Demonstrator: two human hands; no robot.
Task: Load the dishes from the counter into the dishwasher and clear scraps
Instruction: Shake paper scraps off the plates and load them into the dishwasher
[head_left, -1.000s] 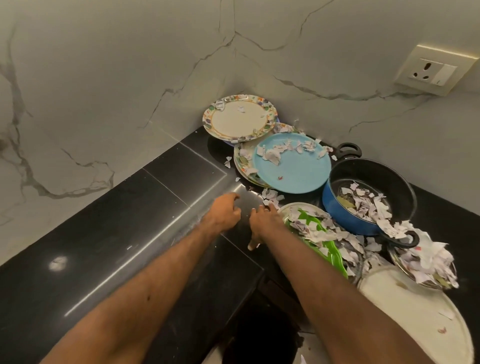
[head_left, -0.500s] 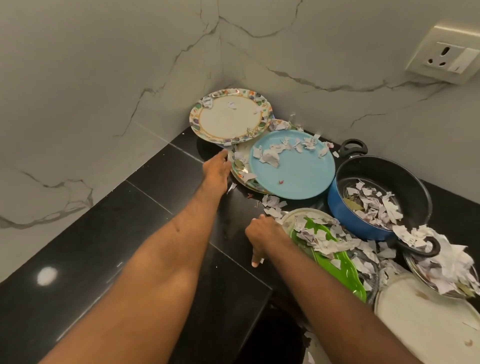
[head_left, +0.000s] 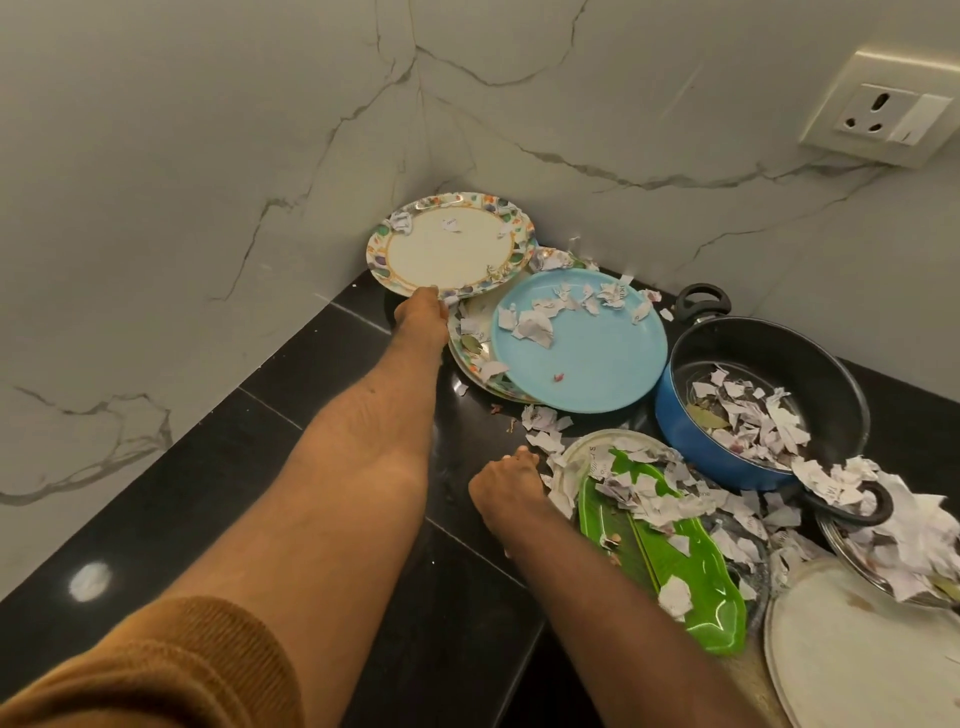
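Note:
A floral-rimmed plate leans tilted in the counter's back corner, with a few paper scraps on it. My left hand reaches to its near rim and holds it, fingertips hidden under the edge. Beside it a blue plate with paper scraps lies on another patterned plate. My right hand rests on the black counter with fingers curled, next to a clear plate bearing a green leaf-shaped tray covered in scraps.
A blue pot with black handles holds scraps and leaves at the right. A steel bowl of scraps and a white round plate sit at the lower right. Loose scraps lie on the counter. Marble walls close the corner; a wall socket is upper right.
My left hand has travelled from the counter's middle out to the floral plate's near rim. My right hand has stayed by the green tray.

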